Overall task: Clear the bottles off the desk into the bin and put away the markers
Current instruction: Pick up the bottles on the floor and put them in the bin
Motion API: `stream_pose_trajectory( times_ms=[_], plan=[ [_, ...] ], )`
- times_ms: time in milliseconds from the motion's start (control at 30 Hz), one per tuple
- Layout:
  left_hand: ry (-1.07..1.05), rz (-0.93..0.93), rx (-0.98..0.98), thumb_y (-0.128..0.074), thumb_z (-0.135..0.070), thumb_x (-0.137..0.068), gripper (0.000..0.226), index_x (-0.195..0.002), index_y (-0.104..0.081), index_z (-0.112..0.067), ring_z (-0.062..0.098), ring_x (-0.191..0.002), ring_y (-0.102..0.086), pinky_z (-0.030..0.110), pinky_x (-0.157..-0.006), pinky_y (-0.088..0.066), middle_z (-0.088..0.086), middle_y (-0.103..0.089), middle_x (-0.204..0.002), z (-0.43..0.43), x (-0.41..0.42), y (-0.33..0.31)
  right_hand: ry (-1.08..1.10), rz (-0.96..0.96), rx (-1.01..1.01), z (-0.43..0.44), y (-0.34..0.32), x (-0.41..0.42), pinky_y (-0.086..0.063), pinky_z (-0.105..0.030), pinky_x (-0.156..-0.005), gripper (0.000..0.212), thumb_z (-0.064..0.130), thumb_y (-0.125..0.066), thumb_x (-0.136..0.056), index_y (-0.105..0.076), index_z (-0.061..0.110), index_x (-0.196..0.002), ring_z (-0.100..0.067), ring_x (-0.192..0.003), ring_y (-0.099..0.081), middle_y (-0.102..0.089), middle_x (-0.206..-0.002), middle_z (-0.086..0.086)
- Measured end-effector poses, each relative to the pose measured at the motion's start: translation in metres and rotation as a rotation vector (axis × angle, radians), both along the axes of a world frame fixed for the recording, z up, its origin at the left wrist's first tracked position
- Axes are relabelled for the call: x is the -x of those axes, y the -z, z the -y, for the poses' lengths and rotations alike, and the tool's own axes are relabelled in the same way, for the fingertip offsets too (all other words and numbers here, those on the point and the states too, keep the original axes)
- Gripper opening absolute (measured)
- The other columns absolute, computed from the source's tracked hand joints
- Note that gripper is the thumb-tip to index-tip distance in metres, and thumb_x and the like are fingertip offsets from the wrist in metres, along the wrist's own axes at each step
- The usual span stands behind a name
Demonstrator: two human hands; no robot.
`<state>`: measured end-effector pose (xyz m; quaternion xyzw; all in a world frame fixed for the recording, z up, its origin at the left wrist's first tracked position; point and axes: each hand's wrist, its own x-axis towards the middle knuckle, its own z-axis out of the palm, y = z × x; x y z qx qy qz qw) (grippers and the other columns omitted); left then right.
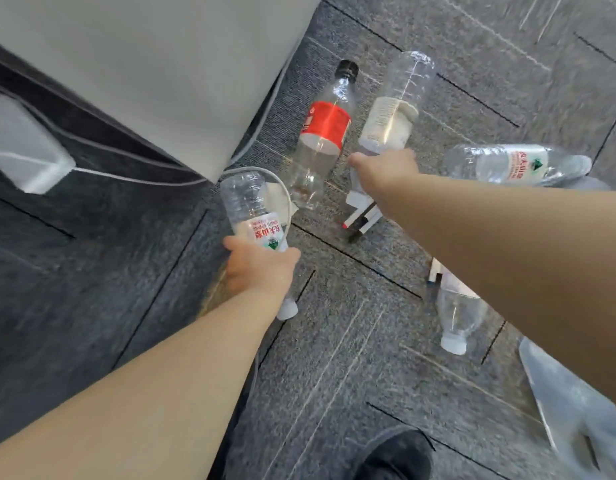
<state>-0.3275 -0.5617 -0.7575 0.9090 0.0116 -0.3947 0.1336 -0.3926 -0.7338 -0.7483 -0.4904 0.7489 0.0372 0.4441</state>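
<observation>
View down at a carpeted floor. The left hand (261,268) grasps a clear water bottle (245,206) around its red and green label, white cap pointing back toward the person. The right hand (386,168) reaches to the near end of a cream-labelled bottle (393,109) lying on the carpet (334,341). Its fingers are hidden behind the hand, so whether it has taken hold cannot be told. The step appears to be gathering bottles, one secured and a second being reached. Next, the right hand likely needs a firm wrap around the smooth, light plastic, then both bottles go to the bin, which cannot be made out with certainty. Just left lies a red-labelled bottle (322,133) with a black cap. Right of the hand lies another water bottle (517,164), and a capped bottle (457,313) shows below the right forearm. All look empty or nearly so. White markers (362,220) with red and black tips lie under the right wrist, not yet collected. A white panel (161,64), a cable (126,174) and a dark shoe (396,455) frame the scene.
</observation>
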Motion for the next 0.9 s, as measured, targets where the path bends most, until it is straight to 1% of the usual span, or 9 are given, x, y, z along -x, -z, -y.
stream_pose_trajectory(
  times_ms=[67, 167, 367, 467, 567, 667, 700, 767, 900],
  plan=[
    [0.047, -0.025, 0.029, -0.075, -0.032, -0.074, 0.068, -0.121, -0.033, -0.007, 0.026, -0.081, -0.050, 0.032, -0.067, -0.039, 0.003, -0.048, -0.095, -0.001, -0.002, -0.002, -0.007, 0.022, -0.023, -0.004, -0.003, 0.001, -0.052, -0.041, -0.089, 0.075, 0.039, -0.067, -0.079, -0.031, 0.006, -0.135, -0.030, -0.105, -0.056, -0.052, -0.122, -0.012],
    [0.102, -0.069, 0.019, -0.076, -0.031, -0.074, 0.066, -0.121, -0.036, -0.007, 0.025, -0.082, -0.049, 0.032, -0.067, -0.039, 0.003, -0.047, -0.097, -0.005, -0.008, -0.011, 0.018, 0.118, -0.035, -0.014, -0.026, 0.009, -0.054, -0.037, -0.077, 0.054, 0.037, -0.063, -0.083, -0.039, 0.007, -0.121, -0.028, -0.089, -0.059, -0.056, -0.105, -0.011],
    [0.070, -0.143, 0.121, -0.075, -0.028, -0.071, 0.058, -0.116, -0.043, -0.011, 0.023, -0.082, -0.054, 0.027, -0.056, -0.037, 0.005, -0.057, -0.101, -0.017, 0.012, -0.078, -0.102, 0.080, 0.070, -0.026, -0.102, 0.049, -0.049, -0.035, -0.070, 0.071, 0.040, -0.067, -0.078, -0.036, 0.004, -0.130, -0.028, -0.092, -0.058, -0.056, -0.110, -0.012],
    [0.151, -0.155, 0.176, -0.074, -0.026, -0.066, 0.056, -0.112, -0.046, -0.013, 0.024, -0.089, -0.060, 0.026, -0.065, -0.045, 0.007, -0.062, -0.104, -0.019, 0.022, -0.129, -0.103, 0.122, 0.079, -0.029, -0.155, 0.069, -0.051, -0.035, -0.062, 0.075, 0.044, -0.067, -0.072, -0.040, 0.006, -0.131, -0.032, -0.095, -0.062, -0.060, -0.112, -0.012],
    [0.276, -0.070, 0.148, -0.076, -0.029, -0.067, 0.069, -0.126, -0.044, -0.011, 0.025, -0.096, -0.056, 0.027, -0.073, -0.044, 0.010, -0.056, -0.123, -0.028, 0.035, -0.189, -0.124, 0.176, 0.114, -0.044, -0.213, 0.102, -0.058, -0.043, -0.077, 0.078, 0.044, -0.069, -0.067, -0.045, 0.008, -0.131, -0.032, -0.095, -0.063, -0.062, -0.110, -0.010],
    [0.376, 0.023, 0.020, -0.077, -0.032, -0.068, 0.082, -0.135, -0.034, -0.010, 0.028, -0.092, -0.048, 0.031, -0.077, -0.048, 0.016, -0.035, -0.135, -0.043, 0.072, -0.247, -0.114, 0.280, 0.114, -0.072, -0.269, 0.153, -0.057, -0.041, -0.083, 0.054, 0.034, -0.068, -0.075, -0.054, 0.012, -0.123, -0.024, -0.089, -0.061, -0.062, -0.098, -0.004],
    [0.404, 0.037, -0.002, -0.077, -0.032, -0.068, 0.082, -0.134, -0.034, -0.010, 0.028, -0.089, -0.047, 0.033, -0.077, -0.051, 0.017, -0.033, -0.134, -0.048, 0.087, -0.262, -0.127, 0.308, 0.113, -0.080, -0.283, 0.175, -0.056, -0.037, -0.080, 0.041, 0.030, -0.067, -0.079, -0.059, 0.015, -0.116, -0.020, -0.082, -0.060, -0.061, -0.090, -0.001],
    [0.463, 0.035, 0.023, -0.077, -0.034, -0.065, 0.083, -0.133, -0.036, -0.011, 0.028, -0.097, -0.052, 0.035, -0.080, -0.054, 0.016, -0.040, -0.129, -0.053, 0.121, -0.285, -0.162, 0.308, 0.125, -0.096, -0.310, 0.224, -0.053, -0.034, -0.075, 0.022, 0.028, -0.066, -0.081, -0.062, 0.020, -0.100, -0.016, -0.073, -0.057, -0.058, -0.078, 0.003],
    [0.427, -0.109, 0.247, -0.074, -0.031, -0.068, 0.070, -0.129, -0.043, -0.014, 0.029, -0.101, -0.060, 0.038, -0.079, -0.055, 0.010, -0.058, -0.115, -0.039, 0.206, -0.316, -0.013, 0.243, 0.096, -0.103, -0.334, 0.332, -0.057, -0.038, -0.075, 0.052, 0.031, -0.066, -0.076, -0.053, 0.010, -0.122, -0.020, -0.080, -0.060, -0.063, -0.096, -0.006]
  ],
)
